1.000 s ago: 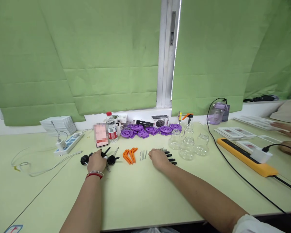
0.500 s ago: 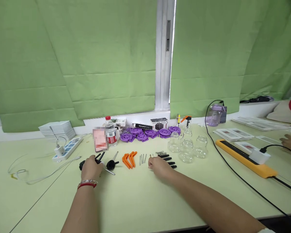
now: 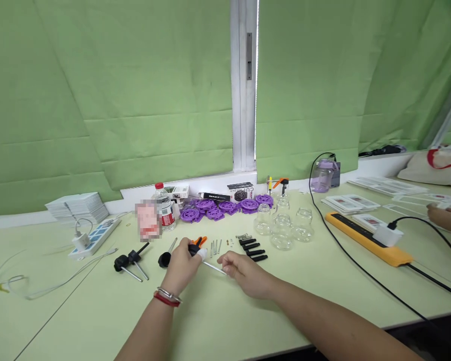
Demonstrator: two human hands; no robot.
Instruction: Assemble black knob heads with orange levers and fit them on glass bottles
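My left hand (image 3: 182,265) grips a black cap-like head with a thin metal tube (image 3: 213,268) pointing right. At the tube's far end, my right hand (image 3: 244,273) has its fingers pinched together; whatever is between them is too small to make out. More black heads with metal tubes (image 3: 134,259) lie to the left, and another black head (image 3: 165,259) is beside my left hand. Beyond my hands are orange levers (image 3: 200,241), partly hidden, metal pins (image 3: 215,247), tiny brass-coloured pieces (image 3: 228,242), springs (image 3: 244,236) and black cylinders (image 3: 253,252).
Clear bottles (image 3: 281,239) stand at right centre. Purple slotted parts (image 3: 215,212) and a red-capped bottle (image 3: 167,213) line the back. A yellow power strip (image 3: 364,238) with a black cable lies right; another person's hand (image 3: 449,219) is at the far right.
My left hand has lifted one black head from the left group and brought it to the centre. My right hand has left the small pieces and moved to the tube's end. The view has shifted rightward.
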